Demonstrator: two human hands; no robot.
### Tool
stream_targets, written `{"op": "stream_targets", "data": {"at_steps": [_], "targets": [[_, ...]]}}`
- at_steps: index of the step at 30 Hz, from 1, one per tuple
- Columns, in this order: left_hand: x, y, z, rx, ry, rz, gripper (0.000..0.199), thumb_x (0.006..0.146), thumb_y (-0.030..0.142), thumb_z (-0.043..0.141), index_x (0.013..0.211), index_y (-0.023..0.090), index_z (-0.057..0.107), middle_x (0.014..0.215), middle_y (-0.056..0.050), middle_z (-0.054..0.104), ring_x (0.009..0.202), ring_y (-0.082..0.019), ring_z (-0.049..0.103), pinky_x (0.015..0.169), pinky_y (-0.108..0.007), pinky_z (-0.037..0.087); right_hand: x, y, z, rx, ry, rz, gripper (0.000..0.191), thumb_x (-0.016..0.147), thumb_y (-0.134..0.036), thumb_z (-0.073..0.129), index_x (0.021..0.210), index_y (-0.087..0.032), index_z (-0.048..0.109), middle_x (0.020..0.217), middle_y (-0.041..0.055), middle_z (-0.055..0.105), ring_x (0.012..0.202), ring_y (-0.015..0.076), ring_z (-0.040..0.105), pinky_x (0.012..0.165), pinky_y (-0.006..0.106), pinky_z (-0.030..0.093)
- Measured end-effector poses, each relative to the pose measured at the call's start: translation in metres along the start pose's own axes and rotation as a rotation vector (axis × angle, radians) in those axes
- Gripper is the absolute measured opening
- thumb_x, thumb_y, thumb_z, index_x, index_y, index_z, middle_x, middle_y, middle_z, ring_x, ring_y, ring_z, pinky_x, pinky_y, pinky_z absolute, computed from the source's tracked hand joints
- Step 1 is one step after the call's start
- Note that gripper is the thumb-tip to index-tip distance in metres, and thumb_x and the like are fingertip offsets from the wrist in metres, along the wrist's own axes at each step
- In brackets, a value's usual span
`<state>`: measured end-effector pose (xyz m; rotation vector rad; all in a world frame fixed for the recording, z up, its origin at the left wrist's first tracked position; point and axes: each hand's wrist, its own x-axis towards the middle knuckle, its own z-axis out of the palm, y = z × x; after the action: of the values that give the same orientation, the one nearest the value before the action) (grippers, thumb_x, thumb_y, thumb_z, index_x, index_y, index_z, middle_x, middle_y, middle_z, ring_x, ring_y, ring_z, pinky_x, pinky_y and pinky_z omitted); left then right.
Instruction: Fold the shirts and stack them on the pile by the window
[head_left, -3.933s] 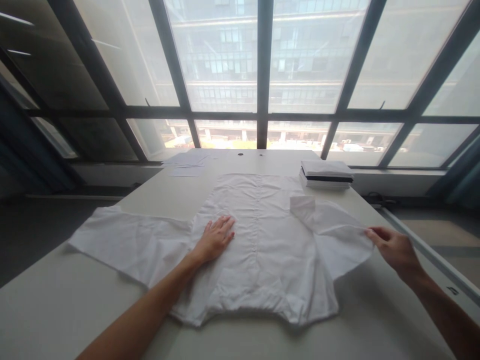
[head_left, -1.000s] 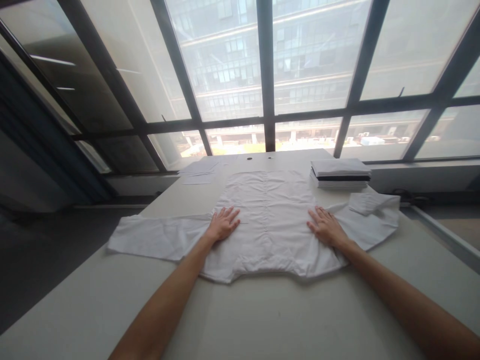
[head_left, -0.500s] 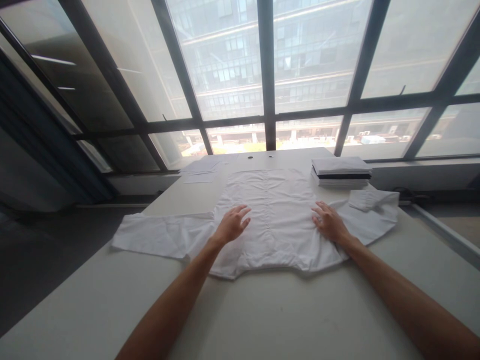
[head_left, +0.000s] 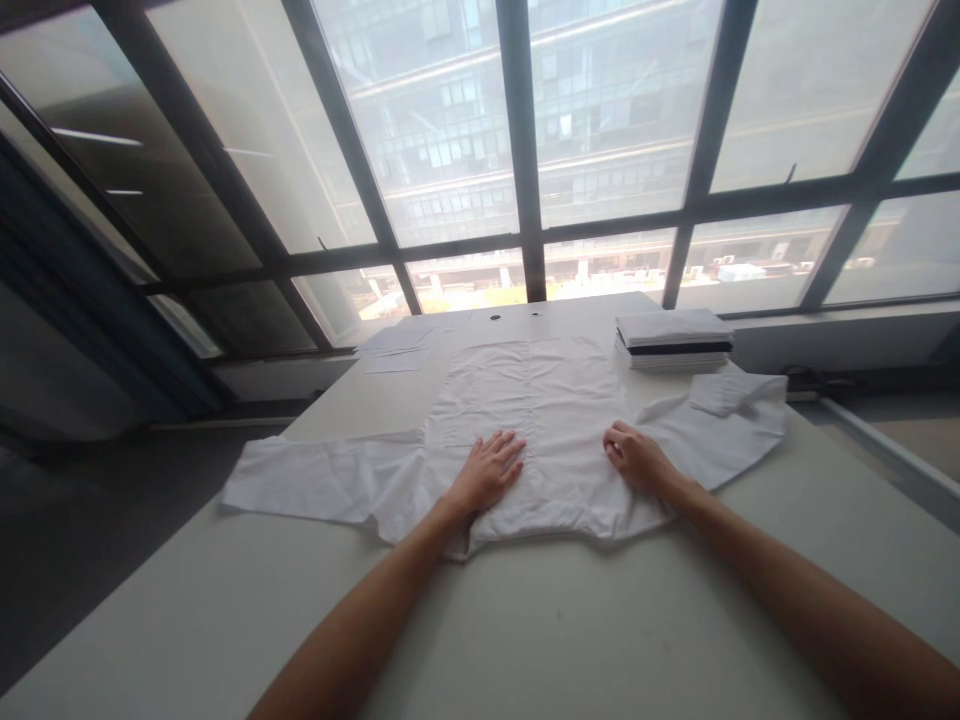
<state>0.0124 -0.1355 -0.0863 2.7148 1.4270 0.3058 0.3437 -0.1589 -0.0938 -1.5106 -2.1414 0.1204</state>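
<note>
A white long-sleeved garment (head_left: 562, 400) lies spread on the white table (head_left: 555, 620), its sleeves out to both sides and its middle gathered in small wrinkles. My left hand (head_left: 491, 472) rests flat on the body of the garment, left of the central gathered line, fingers spread. On the right side of the body, my right hand (head_left: 634, 455) has its fingers curled together at the cloth; whether fabric is pinched in them is too small to tell. The right sleeve is bent back, with its cuff on top.
Folded white cloths with a dark layer between them form a stack (head_left: 673, 340) at the back right. Thin white sheets (head_left: 396, 347) lie at the back left. Large windows stand behind the table.
My left hand has moved right and a little nearer, and now lies flat on the cloth. My right hand has shifted slightly left, and its fingers have curled in. The view has shifted slightly.
</note>
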Motion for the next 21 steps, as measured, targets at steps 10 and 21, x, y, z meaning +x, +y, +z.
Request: {"op": "stream_targets", "data": {"at_steps": [10,21], "targets": [[-0.001,-0.004,0.001,-0.097,0.109,0.018,0.038,0.101,0.032,0.051,0.138,0.026,0.060,0.150,-0.010,0.053,0.143,-0.029,0.043,0.117,-0.060,0.031,0.000,0.007,-0.001,0.087,-0.002,0.009,0.017,0.090,-0.014,0.047,0.081,-0.021,0.060,0.090,0.0038,0.062,0.081,0.0169,0.058,0.078,0.027,0.042],[-0.002,-0.010,-0.003,-0.185,0.269,-0.014,0.028,0.096,0.025,0.054,0.117,0.020,0.072,0.131,-0.010,0.068,0.124,-0.024,0.061,0.112,-0.045,0.045,0.000,0.010,-0.002,0.147,0.007,-0.008,0.017,0.089,-0.015,0.048,0.081,-0.021,0.062,0.090,0.0040,0.062,0.081,0.0173,0.059,0.079,0.027,0.043]]}}
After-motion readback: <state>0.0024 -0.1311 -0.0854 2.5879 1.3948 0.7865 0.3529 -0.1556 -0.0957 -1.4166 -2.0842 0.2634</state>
